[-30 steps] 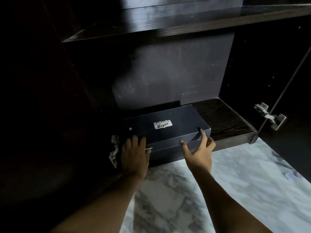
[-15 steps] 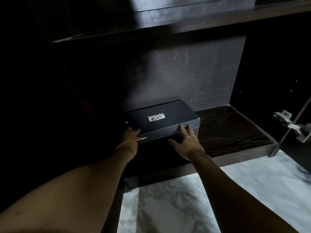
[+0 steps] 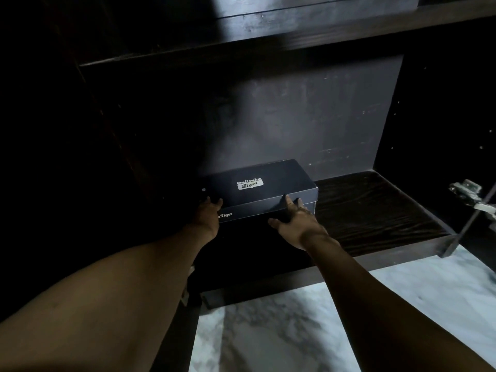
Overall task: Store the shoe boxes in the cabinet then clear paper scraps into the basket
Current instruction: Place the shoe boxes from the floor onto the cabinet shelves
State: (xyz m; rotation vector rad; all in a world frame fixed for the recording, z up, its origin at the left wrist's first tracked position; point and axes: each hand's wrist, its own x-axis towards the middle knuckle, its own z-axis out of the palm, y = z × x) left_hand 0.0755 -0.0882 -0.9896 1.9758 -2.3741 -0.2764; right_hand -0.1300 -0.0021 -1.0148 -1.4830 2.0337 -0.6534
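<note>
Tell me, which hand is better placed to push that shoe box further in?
Right hand, probably: its spread fingers press the front of the shoe box; the left hand touches only one corner.

White marble floor (image 3: 429,296) with grey veins across the lower right of the frame, shadowed dark toward lower centre. Silvery metal hinge (image 3: 467,189) at the right edge, blurred, just above the floor's far corner.

dark shoe box (image 3: 257,183) on cabinet shelf (image 3: 375,210) — left hand (image 3: 208,216), right hand (image 3: 295,224) against its front
</note>
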